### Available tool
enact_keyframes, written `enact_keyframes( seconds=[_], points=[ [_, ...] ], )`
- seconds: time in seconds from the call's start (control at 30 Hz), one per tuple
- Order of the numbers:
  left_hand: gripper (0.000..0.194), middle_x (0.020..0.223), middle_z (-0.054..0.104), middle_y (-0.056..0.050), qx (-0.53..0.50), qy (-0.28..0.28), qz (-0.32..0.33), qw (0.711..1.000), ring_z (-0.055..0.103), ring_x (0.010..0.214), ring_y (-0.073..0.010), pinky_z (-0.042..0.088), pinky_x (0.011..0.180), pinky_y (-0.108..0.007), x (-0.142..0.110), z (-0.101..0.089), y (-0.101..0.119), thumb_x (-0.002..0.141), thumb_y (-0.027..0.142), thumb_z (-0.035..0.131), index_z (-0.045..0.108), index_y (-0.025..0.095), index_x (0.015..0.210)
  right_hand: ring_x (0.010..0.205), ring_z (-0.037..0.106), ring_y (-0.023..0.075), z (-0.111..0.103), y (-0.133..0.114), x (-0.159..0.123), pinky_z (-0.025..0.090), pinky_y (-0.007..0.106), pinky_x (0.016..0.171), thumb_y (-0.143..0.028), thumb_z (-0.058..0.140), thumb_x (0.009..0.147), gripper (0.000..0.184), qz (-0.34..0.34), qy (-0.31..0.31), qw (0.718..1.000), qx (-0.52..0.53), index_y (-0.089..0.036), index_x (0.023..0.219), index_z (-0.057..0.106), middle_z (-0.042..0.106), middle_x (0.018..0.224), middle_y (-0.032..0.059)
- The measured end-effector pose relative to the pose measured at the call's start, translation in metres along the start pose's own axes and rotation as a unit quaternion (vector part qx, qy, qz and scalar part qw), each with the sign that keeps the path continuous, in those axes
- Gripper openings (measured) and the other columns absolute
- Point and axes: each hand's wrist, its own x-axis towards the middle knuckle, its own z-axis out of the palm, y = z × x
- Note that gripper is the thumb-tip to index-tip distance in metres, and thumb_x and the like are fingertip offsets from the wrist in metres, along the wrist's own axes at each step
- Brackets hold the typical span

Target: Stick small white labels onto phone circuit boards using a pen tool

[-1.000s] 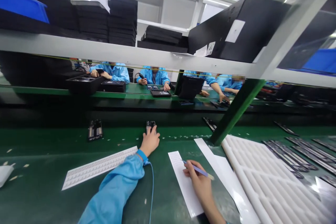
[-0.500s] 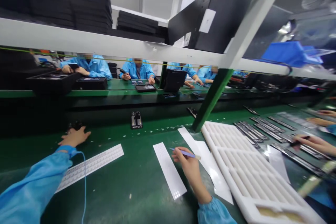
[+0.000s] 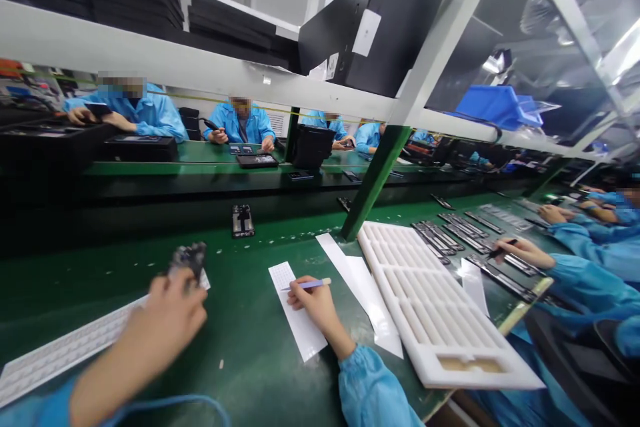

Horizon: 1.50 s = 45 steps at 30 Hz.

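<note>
My left hand is closed on the near end of a dark phone frame, blurred by motion, above the green bench. Beneath that hand and forearm lies a white strip with rows of small printed patches. In a pinch, my right hand holds slim purple tweezers with a pale end. Their tip is over the upper part of a white sticker sheet, which has a fine grid at its far end. Another phone frame lies farther back on the bench.
More white sheets and a white foam tray with long slots lie to the right. Beyond, a co-worker's hand holds a dark tool over rows of phone frames. A green post rises behind the tray.
My left hand has moved right and nearer, lifting the dark phone frame from the back left. The right hand's tweezers have come over the sticker sheet. The whole view has shifted.
</note>
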Motion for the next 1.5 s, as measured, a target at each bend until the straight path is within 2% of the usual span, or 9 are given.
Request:
enact_keyframes(
  seconds=[0.1,0.17,0.23,0.33,0.43,0.5,0.6,0.73,1.5],
  points=[
    [0.039,0.146,0.043,-0.009,0.045,-0.127,0.029,0.99,0.038,0.127,-0.0398,0.054,0.067,-0.052,-0.038,0.014,0.072,0.09,0.018,0.034,0.067,0.03,0.108,0.055,0.069,0.0182,0.004,0.007,-0.001,0.054,0.022,0.047,-0.069,0.077,0.062,0.059,-0.008,0.011,1.0,-0.015,-0.012,0.077,0.067,0.07,0.064,0.0082],
    [0.042,0.148,0.041,-0.008,0.048,-0.143,0.039,0.988,0.037,0.131,-0.0393,0.054,0.069,-0.052,-0.044,0.018,0.099,0.091,0.016,0.033,0.065,0.031,0.112,0.055,0.07,0.0186,0.005,0.008,-0.002,0.055,0.023,0.048,-0.069,0.076,0.064,0.059,-0.012,0.023,0.999,-0.019,-0.012,0.076,0.066,0.07,0.065,0.0084],
    [0.042,0.149,0.041,-0.01,0.036,-0.137,0.047,0.989,0.037,0.131,-0.0396,0.054,0.068,-0.05,-0.039,0.021,0.108,0.093,0.02,0.033,0.062,0.031,0.12,0.057,0.07,0.019,0.004,0.008,-0.002,0.056,0.023,0.049,-0.068,0.075,0.065,0.058,-0.011,0.024,0.999,-0.022,-0.012,0.076,0.066,0.071,0.065,0.0089],
    [0.044,0.15,0.041,-0.012,0.025,-0.095,0.064,0.993,0.037,0.132,-0.0419,0.05,0.077,-0.062,-0.02,0.028,0.105,0.094,0.028,0.04,0.053,0.032,0.135,0.056,0.071,0.0192,0.005,0.005,-0.003,0.056,0.023,0.049,-0.067,0.076,0.065,0.057,-0.007,0.025,0.999,-0.028,-0.012,0.076,0.066,0.071,0.065,0.0091],
    [0.046,0.149,0.043,-0.012,-0.008,-0.013,0.103,0.995,0.035,0.136,-0.0406,0.033,0.097,-0.073,0.004,0.046,0.1,0.093,0.036,0.045,0.051,0.031,0.139,0.057,0.071,0.0195,0.005,0.004,-0.003,0.057,0.025,0.05,-0.067,0.076,0.066,0.056,-0.008,0.027,0.999,-0.03,-0.012,0.076,0.067,0.071,0.065,0.0093],
    [0.047,0.149,0.044,-0.009,-0.056,0.035,0.147,0.987,0.034,0.138,-0.0381,0.025,0.105,-0.072,0.019,0.062,0.099,0.093,0.042,0.046,0.051,0.032,0.139,0.057,0.071,0.0195,0.004,0.005,-0.003,0.058,0.025,0.051,-0.066,0.075,0.068,0.055,-0.011,0.027,0.999,-0.033,-0.012,0.076,0.067,0.072,0.066,0.0095],
    [0.048,0.147,0.047,-0.006,-0.116,0.068,0.181,0.974,0.034,0.139,-0.0353,0.02,0.112,-0.068,0.032,0.083,0.099,0.093,0.048,0.046,0.052,0.032,0.137,0.057,0.071,0.0192,0.003,0.007,-0.002,0.058,0.024,0.051,-0.066,0.075,0.069,0.055,-0.01,0.029,0.999,-0.034,-0.012,0.077,0.067,0.072,0.067,0.0093],
    [0.046,0.149,0.046,-0.003,-0.126,0.079,0.169,0.974,0.034,0.14,-0.0349,0.021,0.114,-0.063,0.034,0.092,0.097,0.092,0.05,0.046,0.054,0.033,0.135,0.057,0.071,0.0193,0.003,0.006,-0.003,0.058,0.025,0.051,-0.065,0.075,0.068,0.054,0.0,0.029,0.999,-0.029,-0.012,0.076,0.066,0.071,0.065,0.0086],
    [0.046,0.147,0.048,-0.002,-0.145,0.086,0.18,0.969,0.035,0.14,-0.0341,0.02,0.115,-0.062,0.035,0.097,0.1,0.093,0.048,0.047,0.055,0.032,0.135,0.057,0.072,0.0211,0.002,0.002,-0.004,0.059,0.029,0.053,-0.062,0.083,0.06,0.055,0.007,0.028,0.999,0.039,-0.012,0.078,0.069,0.073,0.068,0.0092]
  ],
)
